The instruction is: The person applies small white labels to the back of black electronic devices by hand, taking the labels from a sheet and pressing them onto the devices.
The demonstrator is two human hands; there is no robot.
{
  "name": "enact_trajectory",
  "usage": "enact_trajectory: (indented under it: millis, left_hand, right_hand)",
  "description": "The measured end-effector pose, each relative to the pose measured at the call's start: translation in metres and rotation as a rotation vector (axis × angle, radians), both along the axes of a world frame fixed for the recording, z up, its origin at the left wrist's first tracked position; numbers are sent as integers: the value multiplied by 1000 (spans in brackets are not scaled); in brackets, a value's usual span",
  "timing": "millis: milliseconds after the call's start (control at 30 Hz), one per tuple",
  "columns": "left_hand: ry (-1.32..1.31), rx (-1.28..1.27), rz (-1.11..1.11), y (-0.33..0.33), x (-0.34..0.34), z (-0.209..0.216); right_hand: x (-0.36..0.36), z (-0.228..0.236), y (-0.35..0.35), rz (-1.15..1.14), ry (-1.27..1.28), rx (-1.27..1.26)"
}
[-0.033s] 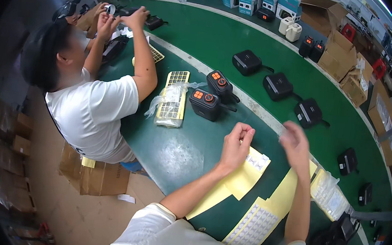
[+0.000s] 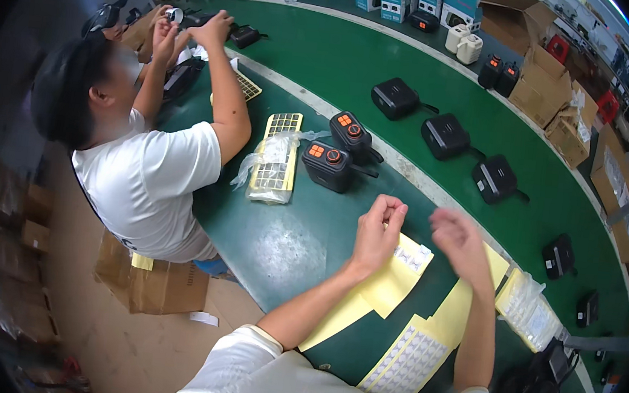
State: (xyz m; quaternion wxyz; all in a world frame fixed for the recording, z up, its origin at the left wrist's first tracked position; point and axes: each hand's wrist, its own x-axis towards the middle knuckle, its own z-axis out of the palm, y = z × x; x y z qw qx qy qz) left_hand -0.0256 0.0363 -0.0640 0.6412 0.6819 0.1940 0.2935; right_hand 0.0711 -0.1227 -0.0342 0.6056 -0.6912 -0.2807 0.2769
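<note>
My left hand (image 2: pixel 379 234) is closed, thumb against curled fingers, at the upper edge of a yellow label sheet (image 2: pixel 389 288). A few white labels remain near that sheet's right edge, and part of it lies under my forearm. My right hand (image 2: pixel 462 241) hovers to the right of the sheet, smeared by motion, so its fingers are hard to read. Beneath my right forearm lies another yellow sheet (image 2: pixel 453 316). Closer to me is a sheet of white labels (image 2: pixel 406 364) in rows. Two black devices with orange buttons (image 2: pixel 326 166) (image 2: pixel 352 130) stand beyond my left hand.
Several black cased devices (image 2: pixel 449 136) sit on the green conveyor (image 2: pixel 327 61) ahead. A plastic-wrapped stack of sheets (image 2: pixel 527 312) lies right; another wrapped pack (image 2: pixel 276 166) lies left. A co-worker in a white shirt (image 2: pixel 154 170) works at my left. Open cartons (image 2: pixel 540 89) stand far right.
My right hand has moved left and slightly down, toward my left hand. My left hand and the sheets stay nearly in place.
</note>
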Motion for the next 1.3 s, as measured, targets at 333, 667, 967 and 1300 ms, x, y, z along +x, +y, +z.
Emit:
enact_trajectory:
  millis: [333, 667, 967, 1300]
  left_hand:
    - [-7, 185, 46, 1, 3, -2]
    - [30, 111, 36, 0, 3, -12]
    - [-13, -211, -8, 6, 5, 2]
    - [40, -89, -35, 3, 4, -3]
  right_hand:
    - [-43, 15, 15, -91, -381, -134]
    - [-39, 10, 4, -11, -513, -173]
    - [-32, 3, 10, 19, -244, -90]
    - [-39, 1, 5, -129, -605, -27]
